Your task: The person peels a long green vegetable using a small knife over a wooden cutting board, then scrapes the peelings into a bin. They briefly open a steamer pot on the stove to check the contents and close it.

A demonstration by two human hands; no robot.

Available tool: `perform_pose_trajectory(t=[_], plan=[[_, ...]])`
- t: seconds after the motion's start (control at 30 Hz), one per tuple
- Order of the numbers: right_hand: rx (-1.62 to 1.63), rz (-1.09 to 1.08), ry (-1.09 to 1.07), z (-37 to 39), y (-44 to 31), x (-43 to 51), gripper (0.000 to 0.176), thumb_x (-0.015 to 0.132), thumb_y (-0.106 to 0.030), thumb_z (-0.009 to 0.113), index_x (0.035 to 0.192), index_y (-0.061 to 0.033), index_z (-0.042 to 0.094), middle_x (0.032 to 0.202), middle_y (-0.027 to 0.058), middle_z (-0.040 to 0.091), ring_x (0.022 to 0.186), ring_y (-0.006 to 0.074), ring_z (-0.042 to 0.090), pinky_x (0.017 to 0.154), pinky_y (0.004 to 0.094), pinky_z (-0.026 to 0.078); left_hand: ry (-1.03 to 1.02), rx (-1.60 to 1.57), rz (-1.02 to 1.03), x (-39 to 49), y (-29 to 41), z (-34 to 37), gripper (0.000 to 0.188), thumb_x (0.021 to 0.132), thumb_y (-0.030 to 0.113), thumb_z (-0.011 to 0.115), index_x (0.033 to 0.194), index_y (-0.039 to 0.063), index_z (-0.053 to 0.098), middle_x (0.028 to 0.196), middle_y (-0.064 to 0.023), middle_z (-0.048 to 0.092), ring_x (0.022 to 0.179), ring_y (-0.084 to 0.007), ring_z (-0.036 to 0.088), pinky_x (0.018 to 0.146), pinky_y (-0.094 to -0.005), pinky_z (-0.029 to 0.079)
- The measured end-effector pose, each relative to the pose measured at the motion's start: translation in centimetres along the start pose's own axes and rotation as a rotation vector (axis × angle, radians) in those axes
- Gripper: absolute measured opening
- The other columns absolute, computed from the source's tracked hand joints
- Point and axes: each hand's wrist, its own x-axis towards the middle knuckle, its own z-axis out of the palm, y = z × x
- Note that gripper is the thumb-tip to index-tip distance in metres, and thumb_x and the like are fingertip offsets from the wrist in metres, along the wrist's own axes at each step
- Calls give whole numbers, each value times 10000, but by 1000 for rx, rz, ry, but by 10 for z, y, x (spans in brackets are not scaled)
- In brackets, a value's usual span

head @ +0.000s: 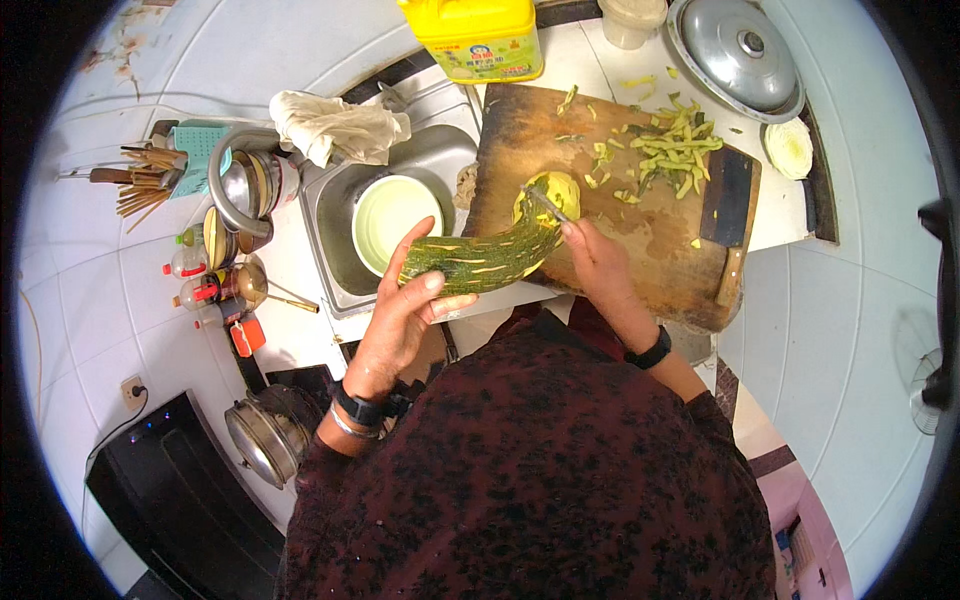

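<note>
A long, curved green squash [480,264] with pale streaks spans from the sink's front edge to the cutting board. My left hand [405,304] grips its near end, thumb on top and fingers around the side. At the far end the skin is partly off and yellow flesh [562,196] shows. My right hand [600,259] holds a peeler [546,202] by its handle, with the metal head against the squash near that peeled end. Green-yellow peelings [675,146] lie in a heap on the wooden cutting board [637,247].
A cleaver [727,202] lies along the board's right side. Left of the board, a pale green basin [397,217] sits in the steel sink [337,281] under a curved faucet [217,176]. Behind stand a yellow jug [480,41] and a lidded metal pan [739,56]. A cut vegetable [787,150] rests at right.
</note>
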Motion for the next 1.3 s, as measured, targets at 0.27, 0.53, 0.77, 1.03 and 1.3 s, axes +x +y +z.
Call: perform_pose_trajectory(t=[0.27, 0.53, 0.77, 1.03, 1.3], plan=[[-180, -182, -199, -2, -22, -6, 319, 1000, -358, 473, 884, -69, 538, 690, 189, 590, 641, 409, 583, 570, 497, 446, 181, 115, 371, 26, -22, 17, 664, 764, -2, 746, 1329, 67, 404, 1167, -104, 590, 1063, -178, 581, 923, -309, 481], [-234, -213, 0, 37, 10, -9, 295, 1008, -320, 471, 873, -69, 545, 668, 174, 604, 580, 393, 585, 533, 491, 459, 285, 184, 451, 38, -19, 29, 505, 773, -7, 746, 1179, 52, 452, 1039, -75, 630, 927, -132, 601, 827, -273, 499], [-585, -109, 210, -31, 51, 27, 216, 981, -193, 480, 1033, -51, 634, 869, 185, 652, 757, 359, 638, 643, 467, 501, 312, 431, 526, 45, -16, 55, 532, 736, 64, 832, 1131, 31, 478, 961, -32, 607, 858, -101, 589, 770, -245, 502], [3, -116, 30, 20, 21, -17, 326, 1005, -353, 461, 973, -44, 559, 733, 193, 618, 696, 410, 614, 622, 511, 465, 302, 391, 593, 66, -5, 69, 480, 732, 64, 842, 1083, 10, 520, 897, -20, 605, 782, -85, 579, 704, -229, 498], [-457, 92, 171, -10, 73, 23, 278, 1016, -301, 434, 989, -65, 577, 760, 195, 629, 710, 415, 606, 622, 518, 456, 374, 615, 590, 66, -1, 72, 498, 738, 152, 846, 1097, 2, 535, 933, -69, 676, 832, -127, 642, 762, -262, 528]])
